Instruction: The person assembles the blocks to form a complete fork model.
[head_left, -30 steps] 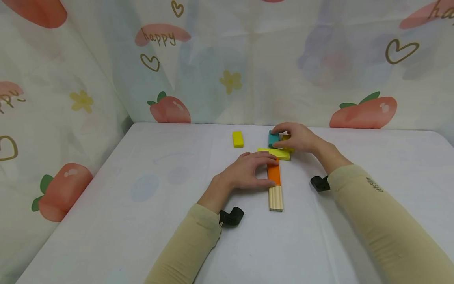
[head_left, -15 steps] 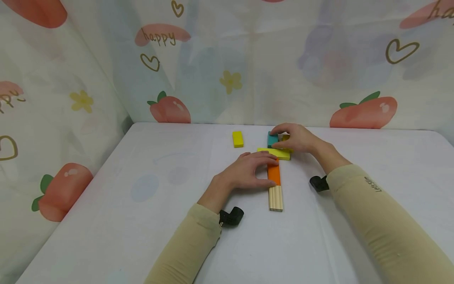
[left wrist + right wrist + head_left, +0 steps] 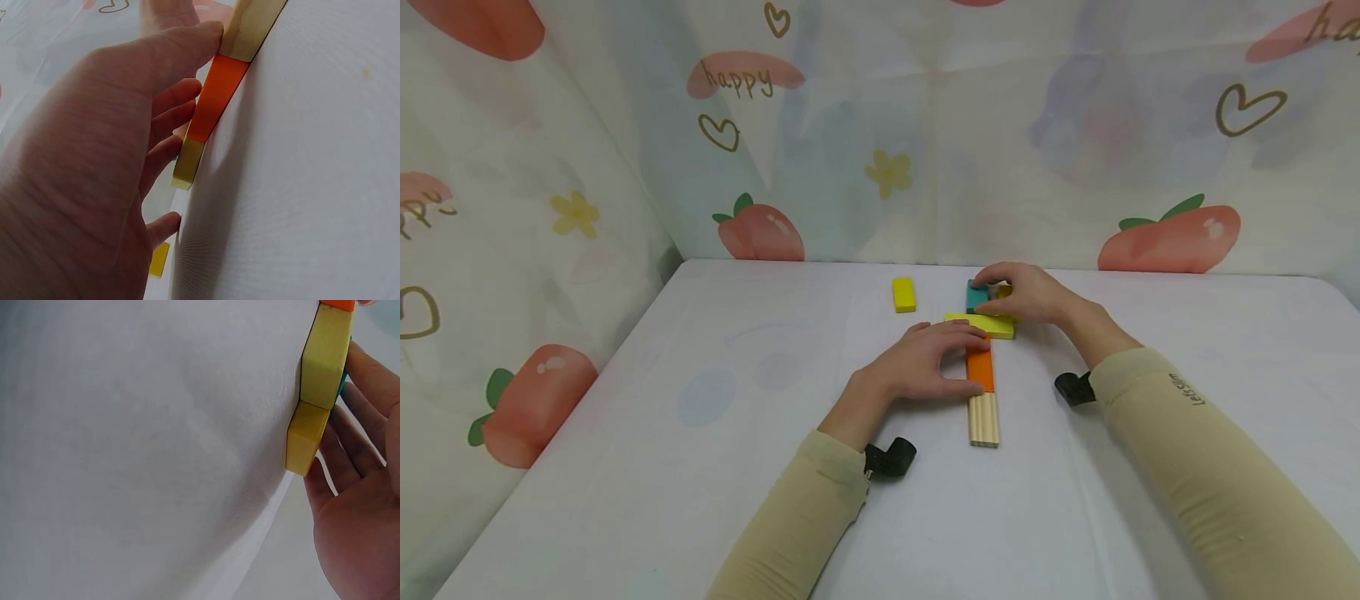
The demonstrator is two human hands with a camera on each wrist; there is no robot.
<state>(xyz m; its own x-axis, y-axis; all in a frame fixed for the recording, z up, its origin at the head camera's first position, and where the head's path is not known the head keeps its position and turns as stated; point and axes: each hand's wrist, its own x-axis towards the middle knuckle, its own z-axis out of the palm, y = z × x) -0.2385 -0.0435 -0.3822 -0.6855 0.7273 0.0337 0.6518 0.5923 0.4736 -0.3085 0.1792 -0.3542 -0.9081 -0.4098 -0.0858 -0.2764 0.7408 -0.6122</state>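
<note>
A person's right grip (image 3: 1033, 293) pinches a teal block (image 3: 977, 297) near the far edge of a white-covered bench (image 3: 700, 500), the thumb at the block's near end and a finger at its far end, the two spread only as wide as the piece between them. The left grip (image 3: 917, 362) is loosely spread, its fingers reaching to the left side of an orange block (image 3: 979, 371) and its thumb at the seam with a grooved natural-wood block (image 3: 983, 421). It is wrapped around neither.

The orange and wood pieces lie flat, end to end. A yellow-green block (image 3: 992, 326) lies crosswise at the orange piece's far end, with the teal block just beyond it. An amber block (image 3: 305, 440), partly hidden behind the right hand in the head view, meets the right end of the crosswise piece. A bright yellow block (image 3: 904, 295) lies alone to the left.

Beige sleeves (image 3: 1210, 467) cover both forearms, and a black wrist camera (image 3: 890, 457) shows at each cuff. Behind the bench hangs a pale curtain (image 3: 962, 125) printed with peaches, hearts, flowers and the word "happy".
</note>
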